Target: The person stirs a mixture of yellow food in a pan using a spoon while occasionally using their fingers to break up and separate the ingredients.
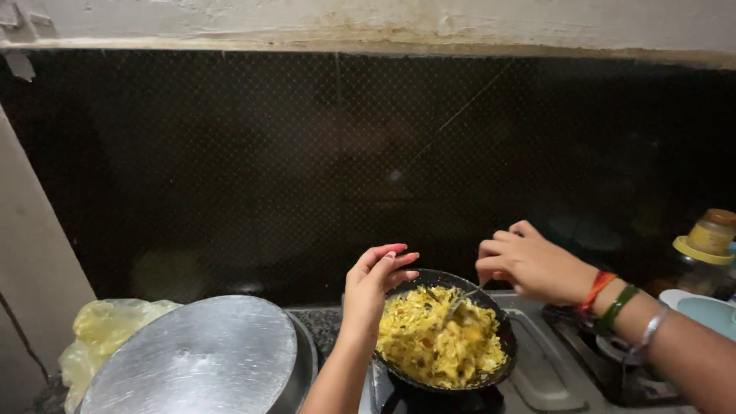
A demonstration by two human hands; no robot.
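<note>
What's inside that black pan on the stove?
The round black pan holds yellow shredded food with darker bits. A metal spoon, held by the right hand, is stuck in it. The left hand hovers at the rim. The pan's bottom is covered.

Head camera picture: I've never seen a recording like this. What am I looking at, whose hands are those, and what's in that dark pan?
No machine here: a person wears a camera on the head, looking down at their own two bare hands over a kitchen stove. The round black pan holds yellow shredded food. The right hand, with coloured bangles on its wrist, grips a thin metal spoon that dips into the food. The left hand hovers open at the pan's near rim, holding nothing. To the left sits a steel pot with a flat round lid, a yellowish plastic bag beside it. A yellow-capped jar stands far right.
</note>
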